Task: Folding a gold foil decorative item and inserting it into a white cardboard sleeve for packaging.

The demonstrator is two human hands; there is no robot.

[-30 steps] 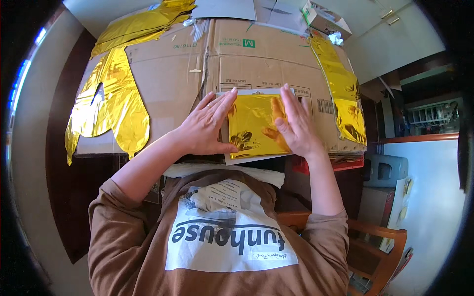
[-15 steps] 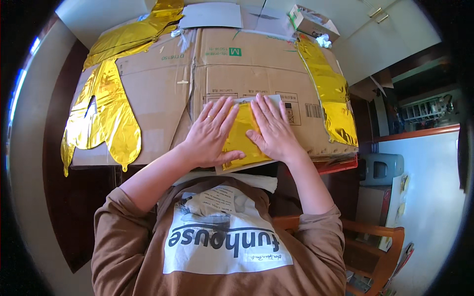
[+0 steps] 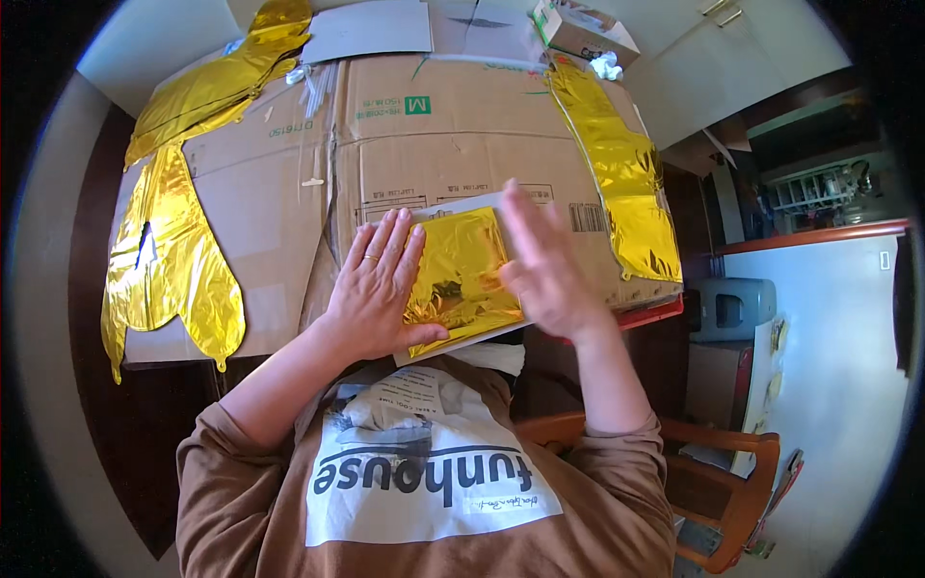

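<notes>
A folded piece of gold foil (image 3: 465, 273) lies on a pale card sheet at the near edge of the flattened cardboard box (image 3: 405, 154). My left hand (image 3: 378, 286) rests flat on the foil's left side, fingers spread, pressing it down. My right hand (image 3: 546, 266) is at the foil's right edge, fingers extended and blurred by motion, holding nothing.
A large deflated gold foil balloon (image 3: 169, 241) lies over the cardboard's left side, another gold strip (image 3: 621, 169) along its right side. A small box (image 3: 583, 27) and grey card (image 3: 369, 29) sit at the far edge. A wooden chair (image 3: 732, 482) stands at lower right.
My right hand has slid off the foil toward its right edge, uncovering the gold surface. My left hand stays pressed on the foil's left side.
</notes>
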